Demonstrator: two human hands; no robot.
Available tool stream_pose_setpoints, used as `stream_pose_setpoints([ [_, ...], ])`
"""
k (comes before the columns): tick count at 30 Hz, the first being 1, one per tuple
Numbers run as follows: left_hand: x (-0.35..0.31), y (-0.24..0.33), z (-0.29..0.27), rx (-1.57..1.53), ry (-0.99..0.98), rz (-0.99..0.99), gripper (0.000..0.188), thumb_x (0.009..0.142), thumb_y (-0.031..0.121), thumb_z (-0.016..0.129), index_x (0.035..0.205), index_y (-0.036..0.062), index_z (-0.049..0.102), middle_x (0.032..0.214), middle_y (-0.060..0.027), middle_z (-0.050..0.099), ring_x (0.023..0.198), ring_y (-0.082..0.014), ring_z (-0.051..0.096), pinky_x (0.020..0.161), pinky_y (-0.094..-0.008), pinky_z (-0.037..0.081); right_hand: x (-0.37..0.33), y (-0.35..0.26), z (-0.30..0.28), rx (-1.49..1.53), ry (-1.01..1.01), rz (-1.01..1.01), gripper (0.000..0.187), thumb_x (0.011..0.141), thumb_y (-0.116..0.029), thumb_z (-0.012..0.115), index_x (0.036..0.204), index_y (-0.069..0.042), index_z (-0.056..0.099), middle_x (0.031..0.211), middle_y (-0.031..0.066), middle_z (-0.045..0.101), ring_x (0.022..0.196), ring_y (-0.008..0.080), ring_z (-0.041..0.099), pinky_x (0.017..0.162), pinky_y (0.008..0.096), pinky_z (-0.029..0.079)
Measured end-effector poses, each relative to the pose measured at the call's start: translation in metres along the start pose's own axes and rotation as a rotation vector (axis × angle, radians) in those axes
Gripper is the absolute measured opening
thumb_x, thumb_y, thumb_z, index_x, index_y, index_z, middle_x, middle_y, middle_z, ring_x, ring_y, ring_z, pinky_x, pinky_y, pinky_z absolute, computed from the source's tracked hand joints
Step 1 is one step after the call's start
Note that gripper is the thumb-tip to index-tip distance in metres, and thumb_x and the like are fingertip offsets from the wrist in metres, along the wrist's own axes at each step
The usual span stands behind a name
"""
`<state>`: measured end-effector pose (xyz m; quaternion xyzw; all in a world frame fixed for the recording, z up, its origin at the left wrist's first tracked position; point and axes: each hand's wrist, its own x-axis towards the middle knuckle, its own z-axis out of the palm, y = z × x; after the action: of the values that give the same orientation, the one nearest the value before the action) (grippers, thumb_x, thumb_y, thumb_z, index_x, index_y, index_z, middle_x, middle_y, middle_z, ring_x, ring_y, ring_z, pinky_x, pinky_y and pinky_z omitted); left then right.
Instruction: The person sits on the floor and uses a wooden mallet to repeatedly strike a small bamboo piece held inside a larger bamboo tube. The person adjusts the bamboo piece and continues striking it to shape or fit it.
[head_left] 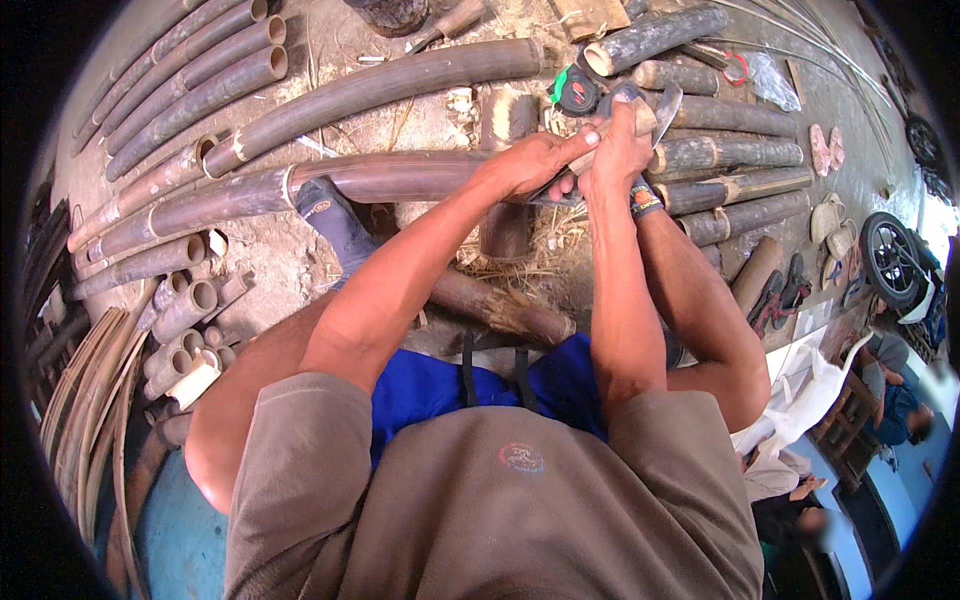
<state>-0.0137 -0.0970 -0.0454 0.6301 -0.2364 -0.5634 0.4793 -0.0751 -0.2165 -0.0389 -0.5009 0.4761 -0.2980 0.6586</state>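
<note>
My right hand [618,150] is closed around a light wooden piece, and a curved metal blade [668,110] shows beside it; how the two join is hidden. Pressed against it, my left hand [550,165] has its thumb across toward the right hand and its fingers curled round something hidden. A thin dark edge shows under the hands. Just left of them lies the end of a long dark brown bamboo pole [400,178], with my left foot in a grey sock [325,208] against it. A short upright-lying bamboo piece [505,232] passes beneath the pole.
Another bamboo pole [390,90] lies beyond. Cut bamboo lengths [735,117] line the right, near a black and green tape measure [577,92]. A wooden-handled tool [450,25] lies at the far side. Bamboo strips [85,420] lean at left. A white cat [810,395] and people are at right.
</note>
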Motion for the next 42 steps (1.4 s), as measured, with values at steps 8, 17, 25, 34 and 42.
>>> stream_pose_setpoints([
  [8,-0.017,0.063,-0.017,0.187,0.08,0.119,0.092,0.1,0.081,0.038,0.125,0.0006,0.075,0.091,-0.0151,0.075,0.081,-0.0226,0.066,0.072,-0.0397,0.055,-0.024,-0.069,-0.016,0.394,-0.055,0.031,0.045,0.106,-0.051,0.057,0.113,-0.007,0.055,0.084,0.0071,0.059,0.071,0.0204,0.062,0.063,0.0395,0.056],
  [17,-0.092,-0.047,-0.059,1.116,0.312,-0.018,0.096,0.084,0.081,0.065,0.146,0.0082,0.061,0.129,-0.0241,0.07,0.124,-0.0438,0.063,0.105,-0.0501,0.049,-0.108,-0.037,-0.079,-0.175,-0.187,-0.006,0.032,0.105,-0.035,0.066,0.12,-0.008,0.057,0.085,0.0057,0.062,0.075,0.0169,0.062,0.068,0.0327,0.054],
  [25,-0.081,-0.07,-0.122,1.05,0.913,0.107,0.075,0.089,0.049,0.079,0.145,0.0043,0.057,0.142,-0.0239,0.057,0.14,-0.0391,0.049,0.116,-0.0525,0.042,-0.143,0.059,-0.109,-1.22,-0.643,-0.151,0.06,0.088,-0.042,0.079,0.126,0.0,0.061,0.109,0.0313,0.072,0.099,0.0498,0.071,0.086,0.0553,0.056],
  [34,-0.121,-0.103,-0.235,1.339,0.788,-0.233,0.088,0.069,0.027,0.092,0.146,0.0155,0.052,0.133,-0.0137,0.06,0.133,-0.0349,0.053,0.116,-0.0613,0.038,-0.136,0.055,-0.107,-1.491,-0.801,-0.06,0.072,0.086,-0.053,0.079,0.133,-0.001,0.06,0.133,0.03,0.064,0.125,0.049,0.06,0.103,0.0588,0.049],
  [42,-0.174,-0.036,-0.234,1.553,0.819,0.34,0.075,0.063,0.02,0.086,0.133,0.0163,0.058,0.119,-0.0123,0.057,0.124,-0.0355,0.054,0.107,-0.0554,0.04,-0.133,-0.042,-0.059,-1.311,-0.418,-0.904,0.081,0.083,-0.039,0.085,0.148,-0.002,0.053,0.145,0.0289,0.052,0.134,0.0466,0.048,0.113,0.0564,0.04],
])
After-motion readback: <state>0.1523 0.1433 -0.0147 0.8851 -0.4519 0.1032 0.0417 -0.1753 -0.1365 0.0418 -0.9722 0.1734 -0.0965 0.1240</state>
